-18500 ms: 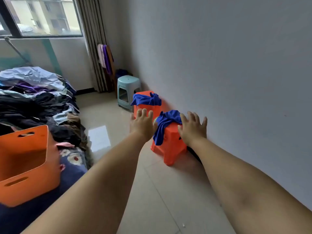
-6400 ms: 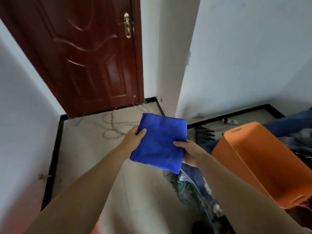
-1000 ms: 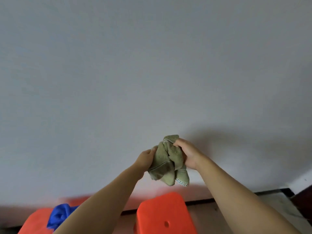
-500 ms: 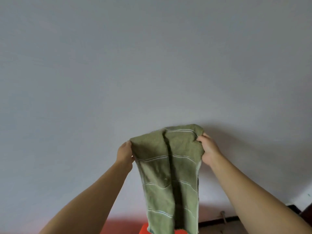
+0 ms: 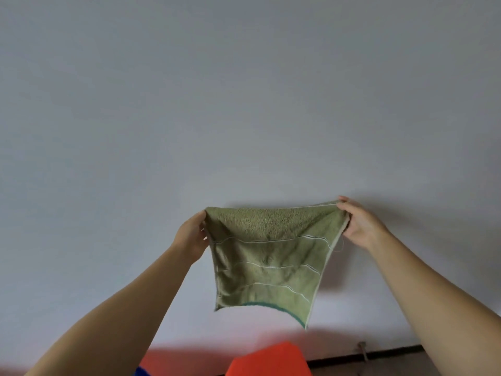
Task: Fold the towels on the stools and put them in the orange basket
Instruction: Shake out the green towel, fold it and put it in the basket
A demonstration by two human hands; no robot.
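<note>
— While the green towel (image 5: 267, 264) hangs like that, which way does it run from the hands?

— Its top edge stretches straight across between them, roughly level, a little higher on the right. The left hand (image 5: 191, 237) pinches the top left corner, the right hand (image 5: 359, 226) pinches the top right corner, fingers (image 5: 342, 200) closed on the cloth at both ends. Everything else drops freely below, in front of the pale wall (image 5: 244, 104).

— So the long axis?

— Hard to call; spread out it looks near square. The striped lines run side to side, parallel to the held edge, and the darker teal hem is at the bottom, its right corner hanging lower than the left.

— Which hand is nearer the towel's middle?

— Neither, really. They sit about evenly either side, so I'd judge the fold calls for bringing the two corners together, halving it along a vertical crease.

— And the stool?

— An orange stool (image 5: 268, 360) sits directly below the towel, well apart from the hem. A scrap of blue cloth (image 5: 141, 372) shows at the bottom edge, left of it. No basket is in view.
</note>
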